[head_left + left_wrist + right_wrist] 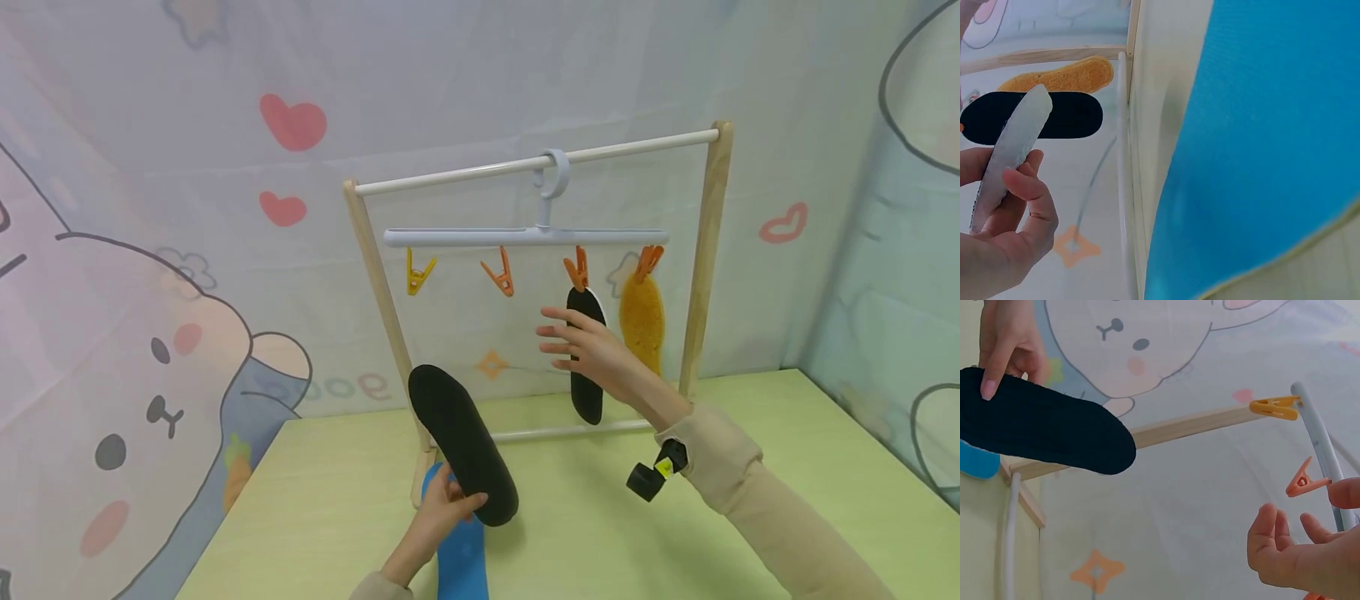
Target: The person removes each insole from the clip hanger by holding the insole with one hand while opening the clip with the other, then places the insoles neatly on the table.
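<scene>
My left hand (442,512) pinches a black insole (463,446) near its lower end, thumb on the dark face. The left wrist view shows the pale underside of this insole (1013,150). My right hand (600,354) is raised in front of a second black insole (587,400), its fingers loosely extended and holding nothing. That insole hangs from an orange clip (577,271) on the white hanger (465,238). A fuzzy yellow insole (642,321) hangs beside it from another orange clip (649,260). An orange clip (1304,481) and a yellow clip (1275,407) hold nothing.
A blue insole (461,558) lies on the pale green table (600,517) under my left hand. The hanger hooks over the white rod of a wooden rack (708,250). Behind stands a printed cloth backdrop (465,83). A small camera (656,473) sits on my right wrist.
</scene>
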`<state>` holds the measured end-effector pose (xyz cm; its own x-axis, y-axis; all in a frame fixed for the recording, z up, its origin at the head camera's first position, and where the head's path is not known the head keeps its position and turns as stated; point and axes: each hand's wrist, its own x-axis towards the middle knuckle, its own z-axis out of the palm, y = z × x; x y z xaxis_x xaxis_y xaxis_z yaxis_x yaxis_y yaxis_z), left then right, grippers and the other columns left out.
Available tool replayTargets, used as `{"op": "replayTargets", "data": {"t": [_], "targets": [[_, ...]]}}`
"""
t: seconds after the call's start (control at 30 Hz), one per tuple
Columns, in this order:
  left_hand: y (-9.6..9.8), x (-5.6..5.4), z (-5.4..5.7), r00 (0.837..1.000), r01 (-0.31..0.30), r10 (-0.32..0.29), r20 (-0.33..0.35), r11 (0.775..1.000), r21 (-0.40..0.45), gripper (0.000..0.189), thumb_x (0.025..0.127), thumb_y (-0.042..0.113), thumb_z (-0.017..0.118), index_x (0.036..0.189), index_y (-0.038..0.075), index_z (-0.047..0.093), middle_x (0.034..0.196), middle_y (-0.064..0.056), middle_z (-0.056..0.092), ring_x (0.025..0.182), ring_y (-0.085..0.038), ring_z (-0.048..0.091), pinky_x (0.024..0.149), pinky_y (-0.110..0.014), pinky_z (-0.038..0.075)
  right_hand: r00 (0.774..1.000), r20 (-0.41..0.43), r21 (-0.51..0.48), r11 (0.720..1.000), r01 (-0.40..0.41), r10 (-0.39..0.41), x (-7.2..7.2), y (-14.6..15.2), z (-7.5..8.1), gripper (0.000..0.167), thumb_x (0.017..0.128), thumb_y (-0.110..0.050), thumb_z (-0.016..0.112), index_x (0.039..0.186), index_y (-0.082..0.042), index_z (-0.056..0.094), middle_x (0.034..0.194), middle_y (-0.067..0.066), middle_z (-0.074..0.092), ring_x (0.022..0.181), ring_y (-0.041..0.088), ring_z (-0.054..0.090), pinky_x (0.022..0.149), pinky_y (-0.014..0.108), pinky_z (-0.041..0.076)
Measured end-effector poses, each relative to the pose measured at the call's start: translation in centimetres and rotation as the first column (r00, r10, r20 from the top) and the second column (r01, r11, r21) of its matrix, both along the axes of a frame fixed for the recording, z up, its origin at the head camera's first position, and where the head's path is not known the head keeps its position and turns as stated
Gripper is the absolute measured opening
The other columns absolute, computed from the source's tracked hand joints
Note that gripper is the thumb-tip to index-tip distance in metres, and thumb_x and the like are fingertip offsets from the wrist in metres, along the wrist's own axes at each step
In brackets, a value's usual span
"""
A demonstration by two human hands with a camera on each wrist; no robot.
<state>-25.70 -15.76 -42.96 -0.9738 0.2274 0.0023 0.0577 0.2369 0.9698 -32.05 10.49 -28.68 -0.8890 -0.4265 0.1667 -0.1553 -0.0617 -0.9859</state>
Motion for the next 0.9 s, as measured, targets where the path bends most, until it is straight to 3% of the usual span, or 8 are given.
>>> {"op": "replayTargets", "data": {"t": [0.17,0.37,0.53,0.7,0.9], "targets": [[-0.4,0.3,0.5,1.000,0.013,-0.013,0.013,1.000,-0.004,0.061,0.081,0.009,0.063,0.131,-0.002,0.030,0.085,-0.010,0.066,0.055,-0.009,0.049,0.059,-0.027,0.046,1.000,-0.014,0.014,1.000,0.003,-0.003,0.5,0.5,-0.5,0.053,0.096,-0.031,0.038,0.140,-0.009,0.021,0.138,0.018,0.033,0.110,0.017,0.048,0.094,0.033,0.040],[-0.6,0.8,1.0,1.000,0.022,-0.022,0.002,0.999,0.049,0.060,0.079,0.005,0.064,0.130,-0.001,0.035,0.105,-0.021,0.062,0.072,-0.010,0.058,0.059,-0.026,0.048,1.000,0.025,-0.005,1.000,-0.012,0.012,1.2,0.9,-1.0,0.050,0.096,-0.028,0.037,0.141,-0.010,0.021,0.131,0.009,0.040,0.111,0.018,0.048,0.088,0.026,0.043],[-0.5,1.1,1.3,1.000,0.020,-0.021,0.009,0.998,0.062,0.055,0.078,0.005,0.066,0.125,-0.006,0.040,0.108,-0.019,0.060,0.076,-0.010,0.061,0.059,-0.025,0.049,0.997,0.052,-0.028,0.998,-0.048,0.049,2.0,1.4,-1.3,0.049,0.097,-0.025,0.034,0.141,-0.010,0.019,0.127,0.001,0.043,0.109,0.011,0.050,0.090,0.027,0.043],[-1.0,1.4,1.3,0.999,0.034,-0.035,0.033,0.998,0.046,0.051,0.079,0.010,0.065,0.122,-0.007,0.044,0.106,-0.016,0.060,0.074,-0.009,0.062,0.061,-0.024,0.050,0.994,0.063,-0.053,0.995,-0.084,0.087,2.6,1.9,-1.7,0.052,0.097,-0.028,0.036,0.142,-0.010,0.018,0.125,-0.003,0.044,0.108,0.006,0.052,0.099,0.033,0.038],[-1.6,1.6,1.2,0.997,0.021,-0.023,0.073,0.999,0.032,0.056,0.078,0.013,0.066,0.124,-0.006,0.041,0.100,-0.012,0.063,0.066,-0.009,0.059,0.060,-0.026,0.050,0.992,0.058,-0.091,0.991,-0.103,0.108,3.0,2.5,-2.2,0.052,0.097,-0.027,0.036,0.142,-0.007,0.016,0.121,-0.007,0.048,0.108,0.008,0.052,0.087,0.022,0.045]]}}
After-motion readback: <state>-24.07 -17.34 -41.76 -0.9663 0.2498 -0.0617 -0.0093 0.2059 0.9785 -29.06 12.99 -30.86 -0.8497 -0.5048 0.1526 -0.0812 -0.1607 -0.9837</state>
